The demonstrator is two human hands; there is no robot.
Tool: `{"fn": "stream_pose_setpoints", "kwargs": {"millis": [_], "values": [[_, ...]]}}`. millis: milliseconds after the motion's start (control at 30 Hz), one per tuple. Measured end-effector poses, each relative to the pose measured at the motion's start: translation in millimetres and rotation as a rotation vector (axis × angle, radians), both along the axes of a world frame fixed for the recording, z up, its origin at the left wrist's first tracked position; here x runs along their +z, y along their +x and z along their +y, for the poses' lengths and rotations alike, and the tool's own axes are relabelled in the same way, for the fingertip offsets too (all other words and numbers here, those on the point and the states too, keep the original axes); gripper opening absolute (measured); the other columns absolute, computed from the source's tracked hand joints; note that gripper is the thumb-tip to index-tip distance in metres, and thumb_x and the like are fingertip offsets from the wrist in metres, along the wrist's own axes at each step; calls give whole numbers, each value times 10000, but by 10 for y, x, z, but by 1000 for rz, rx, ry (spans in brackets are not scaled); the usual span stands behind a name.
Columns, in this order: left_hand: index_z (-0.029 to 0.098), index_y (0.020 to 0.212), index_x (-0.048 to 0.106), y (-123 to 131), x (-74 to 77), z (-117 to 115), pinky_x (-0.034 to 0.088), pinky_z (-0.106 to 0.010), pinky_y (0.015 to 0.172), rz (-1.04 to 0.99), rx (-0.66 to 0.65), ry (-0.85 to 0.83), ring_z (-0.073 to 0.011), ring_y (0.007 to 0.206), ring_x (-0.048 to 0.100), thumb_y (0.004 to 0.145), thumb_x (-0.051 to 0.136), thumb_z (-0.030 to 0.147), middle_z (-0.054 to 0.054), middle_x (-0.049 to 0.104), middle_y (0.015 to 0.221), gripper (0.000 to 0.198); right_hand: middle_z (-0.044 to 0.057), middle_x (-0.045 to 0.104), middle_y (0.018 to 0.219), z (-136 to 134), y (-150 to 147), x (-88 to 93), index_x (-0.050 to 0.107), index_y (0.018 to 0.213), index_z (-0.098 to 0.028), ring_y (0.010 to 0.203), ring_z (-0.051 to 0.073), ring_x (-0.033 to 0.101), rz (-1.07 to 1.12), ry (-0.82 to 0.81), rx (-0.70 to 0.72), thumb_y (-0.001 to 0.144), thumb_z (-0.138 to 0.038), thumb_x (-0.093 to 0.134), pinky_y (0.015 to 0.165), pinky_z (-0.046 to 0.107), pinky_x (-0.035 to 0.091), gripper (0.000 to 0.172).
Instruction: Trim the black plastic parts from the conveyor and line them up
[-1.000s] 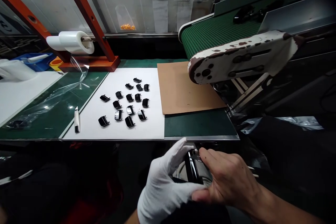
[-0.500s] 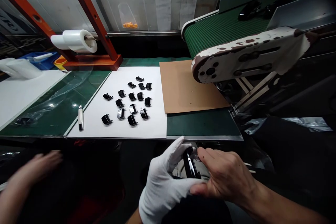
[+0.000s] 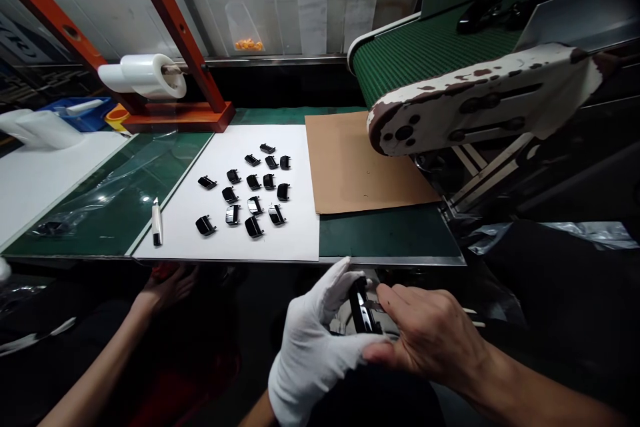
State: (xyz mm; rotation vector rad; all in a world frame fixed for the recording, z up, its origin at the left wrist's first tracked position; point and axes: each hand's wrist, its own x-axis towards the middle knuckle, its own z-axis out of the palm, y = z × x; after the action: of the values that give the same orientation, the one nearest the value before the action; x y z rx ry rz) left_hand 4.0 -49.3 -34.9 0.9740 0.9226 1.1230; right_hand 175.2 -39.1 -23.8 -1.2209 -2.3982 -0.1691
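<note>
The black plastic part (image 3: 361, 307) is small, shiny and flat, held on edge just below the table (image 3: 385, 233) front. The gloved left grip (image 3: 313, 340) clasps it, and the bare right grip (image 3: 430, 337) pinches it too. Far back, a clear bag (image 3: 245, 27) holds orange bits (image 3: 249, 45).

Film roll (image 3: 145, 75) on orange stand (image 3: 190, 40), cutter (image 3: 157, 223) at white sheet's (image 3: 290, 233) edge, cardboard (image 3: 350, 167) below green conveyor (image 3: 415, 60).

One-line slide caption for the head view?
Gloved left hand and bare right hand hold a black part before the green bench.
</note>
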Motion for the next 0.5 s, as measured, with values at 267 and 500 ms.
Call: {"fn": "stream_pose_setpoints", "kwargs": {"millis": [267,500], "values": [[259,1281,540,82,-113,-10,516,-334,958,-213,37,-8,-261,1086,632,537,893,127,-63,667,1149,834,-42,455,502,-85,-31,-72,515,699,-196,410,108,436,437,-254,45,851,-720,305,416,251,300,585],[257,1299,527,31,-195,31,494,-347,987,-285,1,63,-284,1132,608,507,913,151,-89,661,1171,888,-37,435,655,-366,-157,-636,433,1240,-192,473,124,409,1146,-610,-398,929,-590,220,414,235,363,548]]}}
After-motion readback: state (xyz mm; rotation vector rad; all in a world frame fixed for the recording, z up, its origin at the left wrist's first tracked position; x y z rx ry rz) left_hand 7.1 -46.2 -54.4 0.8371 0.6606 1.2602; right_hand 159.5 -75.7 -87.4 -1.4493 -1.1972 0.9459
